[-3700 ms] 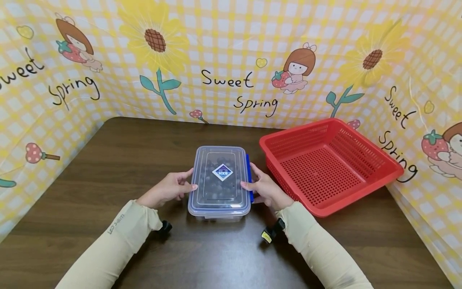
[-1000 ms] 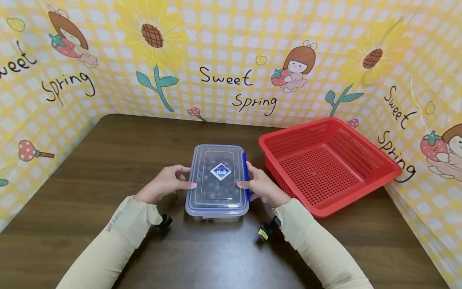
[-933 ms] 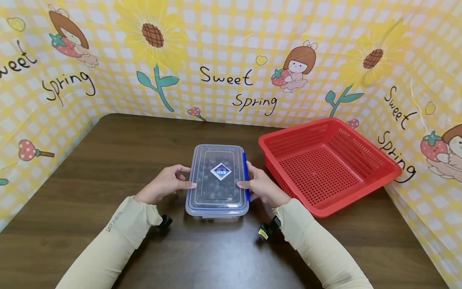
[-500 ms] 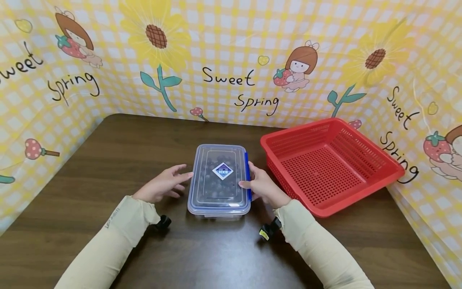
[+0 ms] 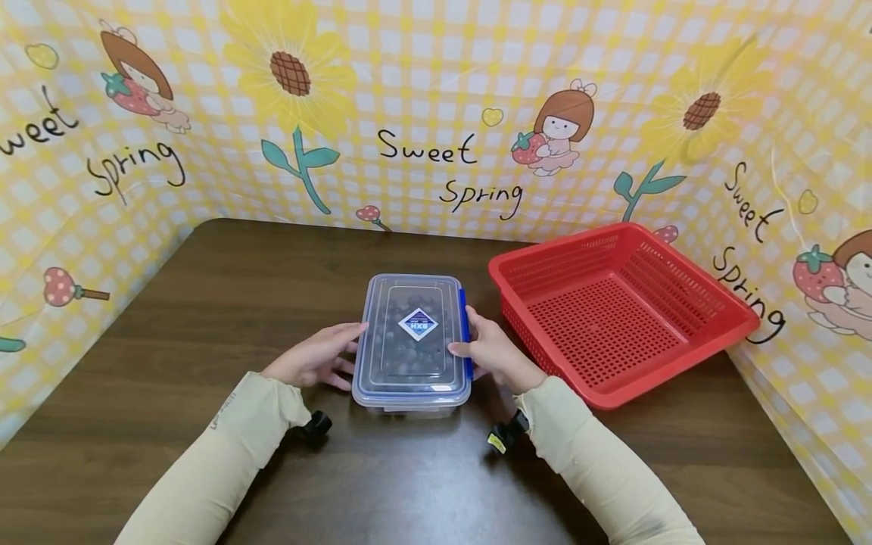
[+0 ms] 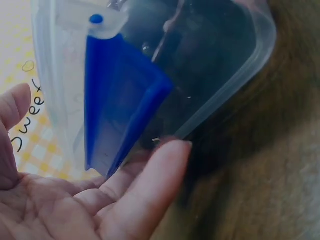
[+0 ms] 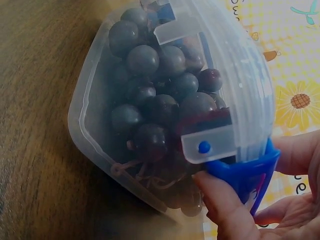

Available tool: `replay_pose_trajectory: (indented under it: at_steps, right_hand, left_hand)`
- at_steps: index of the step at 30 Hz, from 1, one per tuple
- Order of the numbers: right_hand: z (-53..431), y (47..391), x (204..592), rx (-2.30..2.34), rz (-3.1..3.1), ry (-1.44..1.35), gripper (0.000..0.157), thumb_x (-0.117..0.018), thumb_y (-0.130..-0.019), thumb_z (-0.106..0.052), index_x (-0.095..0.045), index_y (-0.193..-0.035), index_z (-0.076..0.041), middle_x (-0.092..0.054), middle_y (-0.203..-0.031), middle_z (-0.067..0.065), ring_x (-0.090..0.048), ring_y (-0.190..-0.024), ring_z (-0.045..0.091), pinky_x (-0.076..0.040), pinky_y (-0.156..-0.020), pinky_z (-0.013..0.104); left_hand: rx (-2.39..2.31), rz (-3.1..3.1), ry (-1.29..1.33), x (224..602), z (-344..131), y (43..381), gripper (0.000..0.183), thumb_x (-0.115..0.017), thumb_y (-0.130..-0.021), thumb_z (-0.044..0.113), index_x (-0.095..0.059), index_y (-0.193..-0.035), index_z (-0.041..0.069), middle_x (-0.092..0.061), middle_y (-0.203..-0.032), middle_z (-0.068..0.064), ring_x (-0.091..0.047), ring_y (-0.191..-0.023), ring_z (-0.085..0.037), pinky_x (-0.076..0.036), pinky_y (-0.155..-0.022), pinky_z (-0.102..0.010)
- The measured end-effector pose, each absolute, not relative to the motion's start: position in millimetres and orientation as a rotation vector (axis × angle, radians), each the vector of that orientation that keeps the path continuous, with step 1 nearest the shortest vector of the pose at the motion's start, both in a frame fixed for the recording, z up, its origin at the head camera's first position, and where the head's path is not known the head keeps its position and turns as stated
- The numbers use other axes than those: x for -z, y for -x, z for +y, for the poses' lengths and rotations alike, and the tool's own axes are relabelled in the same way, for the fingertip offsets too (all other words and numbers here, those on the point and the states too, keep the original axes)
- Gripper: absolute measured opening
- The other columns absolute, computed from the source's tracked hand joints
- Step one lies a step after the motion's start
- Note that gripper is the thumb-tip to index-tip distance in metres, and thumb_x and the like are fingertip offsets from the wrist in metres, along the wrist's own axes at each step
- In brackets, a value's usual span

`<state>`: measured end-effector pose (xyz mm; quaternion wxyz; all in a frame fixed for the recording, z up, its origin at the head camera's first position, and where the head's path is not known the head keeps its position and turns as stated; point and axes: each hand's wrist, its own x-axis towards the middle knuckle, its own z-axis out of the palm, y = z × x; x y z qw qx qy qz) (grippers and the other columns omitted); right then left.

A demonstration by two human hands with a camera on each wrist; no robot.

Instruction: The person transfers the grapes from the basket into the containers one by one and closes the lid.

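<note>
A clear plastic food container (image 5: 409, 363), its lid on, stands on the table with dark round grapes (image 7: 150, 140) inside. The thumb of my left hand (image 5: 320, 356) reaches the lid's left edge in the head view, its other fingers loosely spread below. In the left wrist view, a blue latch (image 6: 120, 100) slants from the rim, and the fingers (image 6: 160, 180) lie right at its lower end. My right hand (image 5: 500, 352) grips the container's right edge, thumb on the lid. The right blue latch (image 7: 245, 180) sits between its thumb and fingers in the right wrist view.
A red perforated basket (image 5: 681, 371) stands to the right on the dark wooden table (image 5: 238, 303), close to my right forearm. A yellow checked cloth (image 5: 422, 91) with printed flowers surrounds the table at the back and sides.
My left hand has let go of the lid's left edge, drawn back with fingers spread, then come back to the rim with its fingers lower. The right hand keeps its grip; the container stays put.
</note>
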<state>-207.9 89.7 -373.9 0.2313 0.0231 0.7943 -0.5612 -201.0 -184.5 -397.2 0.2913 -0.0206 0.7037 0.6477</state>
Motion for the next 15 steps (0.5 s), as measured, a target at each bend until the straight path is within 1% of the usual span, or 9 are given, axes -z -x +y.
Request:
replay_pose_trajectory:
  at_steps: [3, 7, 12, 14, 15]
  right_hand:
    - [89.3, 208.1, 374.1, 1.538, 2.190, -0.062, 0.085, -0.063, -0.091, -0.008, -0.010, -0.156, -0.018, -0.036, -0.149, 0.018, -0.062, -0.105, 0.037, -0.056, -0.069, 0.049]
    - [88.6, 207.7, 374.6, 1.552, 2.173, -0.051, 0.084, -0.062, -0.091, -0.007, -0.010, -0.156, -0.018, -0.038, -0.147, 0.019, -0.061, -0.106, 0.038, -0.055, -0.070, 0.051]
    - [88.3, 207.1, 374.1, 1.555, 2.173, -0.059, 0.084, -0.062, -0.091, -0.007, -0.010, -0.156, -0.018, -0.037, -0.148, 0.018, -0.059, -0.109, 0.039, -0.054, -0.072, 0.053]
    - [88.3, 206.9, 373.6, 1.545, 2.180, -0.074, 0.084, -0.063, -0.091, -0.008, -0.010, -0.156, -0.019, -0.036, -0.150, 0.017, -0.058, -0.111, 0.040, -0.054, -0.073, 0.053]
    - [88.1, 206.9, 373.4, 1.539, 2.183, -0.083, 0.084, -0.063, -0.091, -0.009, -0.010, -0.156, -0.019, -0.034, -0.151, 0.016, -0.058, -0.111, 0.040, -0.054, -0.073, 0.052]
  left_hand:
    - [-1.721, 1.871, 0.061, 399.1, -184.5, 199.3, 0.063, -0.042, -0.101, 0.042, -0.025, -0.145, 0.001, -0.058, -0.110, -0.016, -0.064, -0.081, -0.025, -0.055, -0.067, -0.040]
    - [-1.708, 1.873, 0.047, 399.7, -184.7, 196.7, 0.061, -0.044, -0.101, 0.035, -0.023, -0.145, -0.001, -0.063, -0.098, -0.009, -0.065, -0.078, -0.023, -0.055, -0.064, -0.038]
    - [-1.711, 1.904, 0.057, 398.3, -183.4, 197.0, 0.074, -0.047, -0.100, 0.033, -0.007, -0.150, -0.005, -0.063, -0.097, -0.008, -0.064, -0.076, -0.020, -0.056, -0.064, -0.036]
    - [-1.720, 1.912, 0.066, 397.6, -182.8, 197.7, 0.076, -0.048, -0.099, 0.032, -0.005, -0.150, -0.006, -0.062, -0.098, -0.009, -0.064, -0.076, -0.019, -0.056, -0.065, -0.038]
    - [-1.723, 1.914, 0.069, 397.3, -182.6, 198.0, 0.075, -0.049, -0.099, 0.031, -0.007, -0.150, -0.006, -0.063, -0.099, -0.009, -0.064, -0.077, -0.020, -0.056, -0.066, -0.039]
